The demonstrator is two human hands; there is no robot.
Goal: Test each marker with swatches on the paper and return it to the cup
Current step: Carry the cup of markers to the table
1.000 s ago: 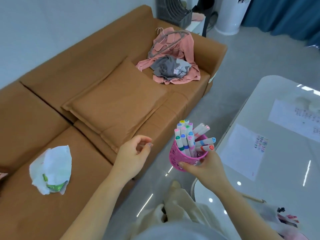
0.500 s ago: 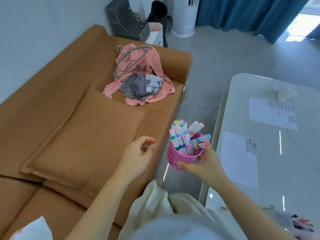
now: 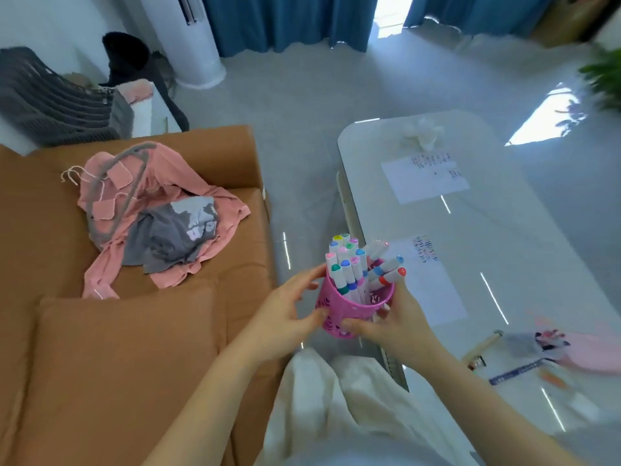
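Currently pink marker cup (image 3: 349,312) is held in mid-air beside the table (image 3: 504,230), left hand (image 3: 289,314) and right hand (image 3: 401,326) both curling fingers round it, markers (image 3: 349,264) all inside; near paper (image 3: 437,290) shows a small swatch block (image 3: 425,253), so most testing likely remains.

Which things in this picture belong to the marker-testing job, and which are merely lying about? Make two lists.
Job: pink perforated plastic cup; white markers with coloured caps; near white paper sheet with swatches.
Lying about: pink garment; grey garment; brown cushion; crumpled white tissue.
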